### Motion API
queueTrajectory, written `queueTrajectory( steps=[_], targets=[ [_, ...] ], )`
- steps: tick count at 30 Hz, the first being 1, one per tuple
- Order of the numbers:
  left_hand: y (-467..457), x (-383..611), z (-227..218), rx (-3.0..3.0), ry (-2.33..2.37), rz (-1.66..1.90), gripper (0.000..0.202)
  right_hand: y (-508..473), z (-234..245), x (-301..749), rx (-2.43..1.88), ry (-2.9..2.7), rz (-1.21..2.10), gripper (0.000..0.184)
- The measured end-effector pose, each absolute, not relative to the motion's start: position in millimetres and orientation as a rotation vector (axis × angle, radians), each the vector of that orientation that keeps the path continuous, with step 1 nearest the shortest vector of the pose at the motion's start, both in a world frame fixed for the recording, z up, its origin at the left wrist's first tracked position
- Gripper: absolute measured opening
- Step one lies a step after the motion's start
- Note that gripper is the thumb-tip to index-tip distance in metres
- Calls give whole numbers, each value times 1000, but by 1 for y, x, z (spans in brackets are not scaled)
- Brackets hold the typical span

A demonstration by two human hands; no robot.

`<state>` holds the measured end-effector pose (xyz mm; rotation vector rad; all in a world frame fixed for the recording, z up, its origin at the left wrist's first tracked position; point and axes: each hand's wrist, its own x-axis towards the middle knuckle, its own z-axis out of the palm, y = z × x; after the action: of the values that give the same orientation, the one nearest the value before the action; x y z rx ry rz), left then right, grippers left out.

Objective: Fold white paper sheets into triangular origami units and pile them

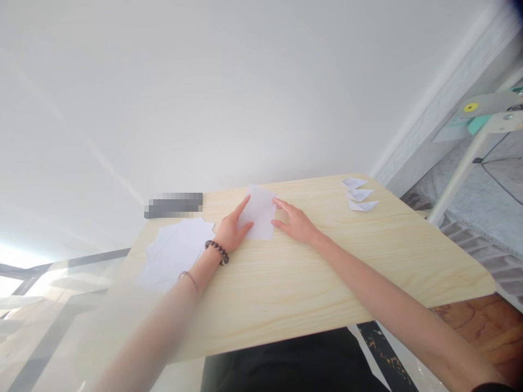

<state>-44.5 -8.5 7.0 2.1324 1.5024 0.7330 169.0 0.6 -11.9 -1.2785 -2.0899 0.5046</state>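
Between my left hand point(229, 231) and right hand point(300, 224), thumbs and fingers apart, the paper sheet's point(262, 215) long axis points away from me toward the wall point(261, 109).

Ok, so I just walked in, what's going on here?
A person is at a wood-patterned table with both hands at a piece of white paper. The left hand lies partly over its left side, and the right hand is at its right edge, neither of them closed into a grip. Loose white sheets lie overlapping to the left, and three folded paper pieces sit near the far right corner.
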Motion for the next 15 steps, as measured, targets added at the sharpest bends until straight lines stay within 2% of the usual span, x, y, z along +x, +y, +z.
queueTrajectory(
  steps=[4,8,12,15],
  targets=[
    [-1,-43,3,1772,1339,964,80,5,-16,167,-1354,-1886,507,57],
    [5,-43,-2,1552,1214,1019,60,7,-13,165,-1302,-1758,705,58],
    [3,-43,0,1453,1171,918,44,6,-7,162,-1200,-1749,877,37],
    [3,-42,0,1419,1165,889,42,6,-5,162,-1209,-1754,934,30]
  ],
)
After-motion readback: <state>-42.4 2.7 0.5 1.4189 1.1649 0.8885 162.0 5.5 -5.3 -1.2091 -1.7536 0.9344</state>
